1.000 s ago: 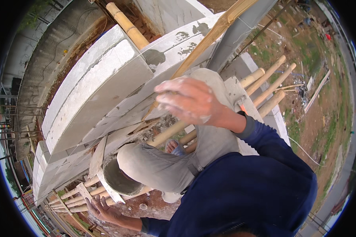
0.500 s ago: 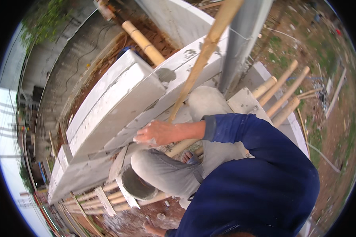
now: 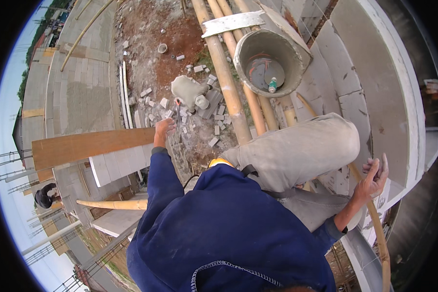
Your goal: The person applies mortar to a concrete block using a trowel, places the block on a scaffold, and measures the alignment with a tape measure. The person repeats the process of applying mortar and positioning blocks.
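Pause judged; left hand (image 3: 165, 127), right hand (image 3: 372, 182) seen empty, fingers loose; mortar bucket (image 3: 297, 62), one o'clock, probably needed next.

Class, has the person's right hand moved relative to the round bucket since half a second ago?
Yes: the right hand has moved away from the round bucket, farther along the slanted bamboo pole.

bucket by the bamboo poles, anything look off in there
Yes: a small green-and-white bottle is inside the grey-crusted bucket; it looks odd there, being the only bright thing among the drab grey.
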The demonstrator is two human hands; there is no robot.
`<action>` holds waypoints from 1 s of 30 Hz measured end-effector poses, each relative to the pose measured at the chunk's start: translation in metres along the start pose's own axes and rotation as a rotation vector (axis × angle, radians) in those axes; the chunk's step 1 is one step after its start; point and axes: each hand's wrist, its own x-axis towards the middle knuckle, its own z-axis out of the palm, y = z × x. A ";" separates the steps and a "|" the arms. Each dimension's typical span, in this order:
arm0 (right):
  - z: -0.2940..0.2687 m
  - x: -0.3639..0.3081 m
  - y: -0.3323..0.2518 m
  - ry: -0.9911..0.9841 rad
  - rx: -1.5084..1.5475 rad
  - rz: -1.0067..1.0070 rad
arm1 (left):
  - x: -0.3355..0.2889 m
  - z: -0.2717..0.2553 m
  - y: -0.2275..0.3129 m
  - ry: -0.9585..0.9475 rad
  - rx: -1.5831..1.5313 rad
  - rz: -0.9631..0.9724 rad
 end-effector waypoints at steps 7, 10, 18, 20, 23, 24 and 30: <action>0.012 0.018 0.013 -0.002 -0.110 0.009 | 0.071 0.032 -0.139 -0.224 0.733 -0.289; 0.018 0.016 0.033 0.024 -0.012 0.057 | 0.130 0.030 -0.148 -0.459 1.093 0.121; 0.023 0.024 0.032 -0.054 -0.081 0.016 | 0.084 0.187 -0.163 -0.580 1.692 0.613; 0.034 0.021 0.038 -0.095 -0.050 0.076 | 0.134 0.151 -0.186 -0.503 1.130 0.290; 0.039 0.020 0.021 -0.127 -0.156 0.038 | 0.143 0.176 -0.217 -0.489 0.780 0.251; 0.038 0.021 0.022 -0.151 -0.189 0.043 | 0.141 0.180 -0.221 -0.488 0.761 0.290; 0.033 0.020 0.023 -0.110 -0.141 -0.021 | 0.097 0.218 -0.156 -0.301 0.120 -0.291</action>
